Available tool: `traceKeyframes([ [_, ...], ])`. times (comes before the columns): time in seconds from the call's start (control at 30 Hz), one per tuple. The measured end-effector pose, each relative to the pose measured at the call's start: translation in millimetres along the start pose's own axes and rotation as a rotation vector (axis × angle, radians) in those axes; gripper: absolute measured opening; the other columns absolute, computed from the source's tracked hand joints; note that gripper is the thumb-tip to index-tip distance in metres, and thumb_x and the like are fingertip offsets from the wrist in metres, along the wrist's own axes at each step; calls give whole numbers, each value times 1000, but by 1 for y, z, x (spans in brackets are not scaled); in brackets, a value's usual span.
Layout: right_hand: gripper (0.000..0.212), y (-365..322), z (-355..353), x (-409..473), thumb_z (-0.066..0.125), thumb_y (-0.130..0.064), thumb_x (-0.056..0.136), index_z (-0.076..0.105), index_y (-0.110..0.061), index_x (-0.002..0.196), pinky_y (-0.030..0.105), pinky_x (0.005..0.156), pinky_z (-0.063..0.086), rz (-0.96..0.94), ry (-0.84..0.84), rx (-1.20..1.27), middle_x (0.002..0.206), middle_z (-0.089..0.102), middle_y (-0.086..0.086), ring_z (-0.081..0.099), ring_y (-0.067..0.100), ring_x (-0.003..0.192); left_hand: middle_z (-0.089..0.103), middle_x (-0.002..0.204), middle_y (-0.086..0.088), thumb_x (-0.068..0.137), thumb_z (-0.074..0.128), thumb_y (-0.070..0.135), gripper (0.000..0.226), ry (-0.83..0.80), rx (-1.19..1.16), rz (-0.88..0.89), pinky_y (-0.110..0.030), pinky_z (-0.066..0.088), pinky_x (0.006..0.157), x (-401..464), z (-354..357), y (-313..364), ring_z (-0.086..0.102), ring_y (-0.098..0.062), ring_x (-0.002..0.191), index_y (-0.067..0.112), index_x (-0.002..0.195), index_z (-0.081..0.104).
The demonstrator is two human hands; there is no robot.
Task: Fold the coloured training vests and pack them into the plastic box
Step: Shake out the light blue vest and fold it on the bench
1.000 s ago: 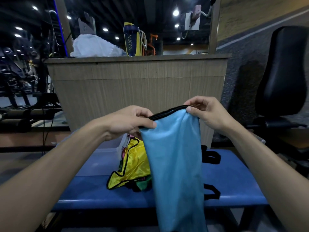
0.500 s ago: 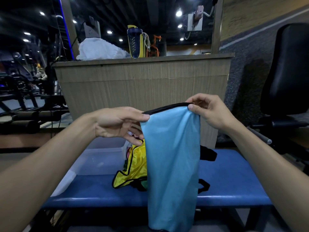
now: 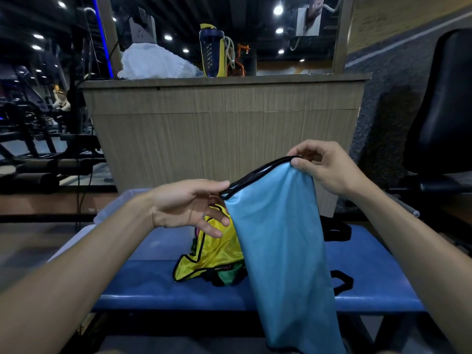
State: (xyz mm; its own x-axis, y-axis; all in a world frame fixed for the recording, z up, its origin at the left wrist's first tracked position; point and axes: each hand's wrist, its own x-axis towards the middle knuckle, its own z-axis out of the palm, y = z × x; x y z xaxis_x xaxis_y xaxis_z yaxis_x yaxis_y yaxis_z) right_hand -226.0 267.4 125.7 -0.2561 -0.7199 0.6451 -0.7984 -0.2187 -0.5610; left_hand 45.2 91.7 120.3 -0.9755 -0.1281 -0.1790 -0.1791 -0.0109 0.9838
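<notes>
Since the earlier frames the left hand [image 3: 189,208] has loosened: where it was clenched on the black-trimmed top edge of the blue vest [image 3: 281,246], its fingers [image 3: 217,186] are now extended, with only the upper fingertips touching the left corner of the trim. The right hand [image 3: 324,169] has risen, so the top edge now slopes down from right to left.

Head view, the only one supplied. The right hand pinches the right corner of the trim between thumb and curled fingers and carries most of the garment's weight. The blue vest hangs doubled lengthwise, in front of the near edge of the blue surface [image 3: 370,264], its lower end below that edge. Behind it on the surface lies a loose heap with a yellow vest [image 3: 217,254] uppermost and green fabric beneath. The plastic box [image 3: 122,203] stands at the left of the surface, partly hidden by the left forearm; its contents cannot be made out. A wooden counter [image 3: 224,123] stands beyond, a black chair [image 3: 444,111] at far right.

Assessment: the left hand appears to be shifting its hold, probably for the next fold. Folding is under way, packing of this vest not yet begun, and the heap remains to be done.
</notes>
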Motion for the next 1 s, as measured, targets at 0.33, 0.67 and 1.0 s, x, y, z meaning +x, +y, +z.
traceKeyframes([
  [0.33,8,6,9,-2,71,-12,95,74,-18,99,47,89,55,8,-48,-61,94,74,-2,69,25,93,56,79,-8,99,54,20,17,121,-21,-62,-38,58,64,16,-14,-19,59,-22,70,10,86,59],
  [0.67,10,12,20,1,71,-15,94,74,-22,100,38,87,56,-6,-90,-123,93,73,-10,68,12,91,48,67,-3,97,63,13,18,199,124,-120,-31,54,60,28,-39,-26,51,-16,61,12,81,55],
  [1.0,16,6,18,8,75,-16,89,76,-11,104,41,90,56,36,-112,218,102,74,13,69,29,96,59,70,-9,100,46,0,24,370,277,94,-34,53,55,21,-42,-8,55,-23,57,14,117,56],
])
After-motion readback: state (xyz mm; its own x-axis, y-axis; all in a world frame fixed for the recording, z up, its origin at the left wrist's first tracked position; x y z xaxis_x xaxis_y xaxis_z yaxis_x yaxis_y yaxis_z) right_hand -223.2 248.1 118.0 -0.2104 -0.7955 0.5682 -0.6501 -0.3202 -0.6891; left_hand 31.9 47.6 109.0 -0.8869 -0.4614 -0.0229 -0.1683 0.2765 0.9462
